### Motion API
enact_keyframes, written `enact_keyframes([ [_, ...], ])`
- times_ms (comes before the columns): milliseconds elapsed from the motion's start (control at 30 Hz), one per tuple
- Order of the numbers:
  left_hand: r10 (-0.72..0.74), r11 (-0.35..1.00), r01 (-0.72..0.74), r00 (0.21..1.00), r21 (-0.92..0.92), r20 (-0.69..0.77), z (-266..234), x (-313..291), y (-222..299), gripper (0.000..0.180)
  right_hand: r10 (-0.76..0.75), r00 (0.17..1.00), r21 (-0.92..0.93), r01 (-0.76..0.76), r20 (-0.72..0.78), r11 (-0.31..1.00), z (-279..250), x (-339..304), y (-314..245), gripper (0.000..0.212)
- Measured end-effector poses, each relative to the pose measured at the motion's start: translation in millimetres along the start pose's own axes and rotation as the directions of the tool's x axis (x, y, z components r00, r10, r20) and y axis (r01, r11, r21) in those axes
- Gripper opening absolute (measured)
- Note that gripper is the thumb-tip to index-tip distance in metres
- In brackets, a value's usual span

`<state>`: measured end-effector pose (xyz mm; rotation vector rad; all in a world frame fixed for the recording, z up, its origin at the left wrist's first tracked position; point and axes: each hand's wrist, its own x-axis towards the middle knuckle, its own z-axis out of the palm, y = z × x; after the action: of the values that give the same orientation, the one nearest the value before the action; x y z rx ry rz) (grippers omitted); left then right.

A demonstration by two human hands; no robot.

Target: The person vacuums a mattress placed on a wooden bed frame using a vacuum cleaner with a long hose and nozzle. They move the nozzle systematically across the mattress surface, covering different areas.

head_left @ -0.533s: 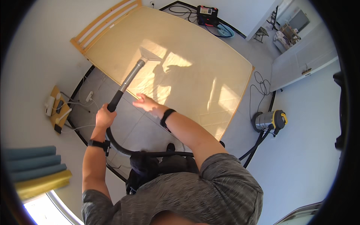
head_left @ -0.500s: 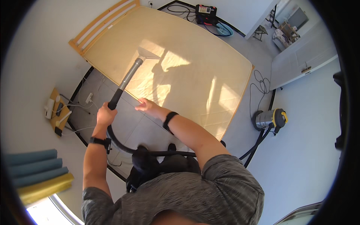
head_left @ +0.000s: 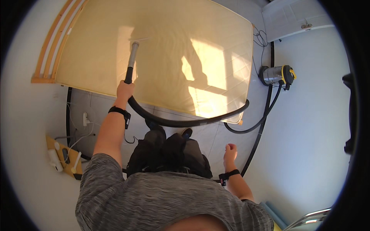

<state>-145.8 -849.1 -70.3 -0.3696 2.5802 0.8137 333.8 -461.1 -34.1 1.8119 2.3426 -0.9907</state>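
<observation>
Upper left: pale wooden slatted headboard (head_left: pixel 58 40), beside a cream-yellow quilted mattress (head_left: pixel 92 57) that fills the upper middle. Left of centre: left hand (head_left: pixel 125 90), fingers clamped round the black handle of a grey-and-black tubular vacuum wand (head_left: pixel 132 58). Wand lies up-frame from the grip, long axis near vertical, slight lean right. Flat clear wide nozzle (head_left: pixel 139 39) at its far end, broad edge roughly crosswise, over the mattress left of upper centre; exact contact can't be told. Ribbed black hose (head_left: pixel 169 122) drops from below that hand, then bows right past the mattress's lower edge. Lower right: right hand (head_left: pixel 230 154), fingers partly curled, no object visible in it, can't tell if fully closed. Well apart from the wand; left hand clearly nearer. Right side: silver canister vacuum with black-and-yellow top (head_left: pixel 275 75), black hose attached.
</observation>
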Motion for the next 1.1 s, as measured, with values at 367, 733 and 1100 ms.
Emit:
enact_keyframes([
  [367,0.174,0.985,-0.171,0.961,-0.033,0.215,98,33,9,0.041,-0.323,0.413,0.079,0.508,0.852,0.858,234,24,-409,0.102],
  [733,0.177,0.83,0.191,0.801,-0.525,0.572,115,27,6,0.045,-0.358,0.828,-0.638,0.561,0.432,0.527,426,161,-488,0.099],
  [1100,0.049,0.806,0.355,0.757,-0.473,0.652,115,-22,-40,0.049,-0.405,0.775,-0.515,0.628,0.485,0.584,457,143,-427,0.092],
])
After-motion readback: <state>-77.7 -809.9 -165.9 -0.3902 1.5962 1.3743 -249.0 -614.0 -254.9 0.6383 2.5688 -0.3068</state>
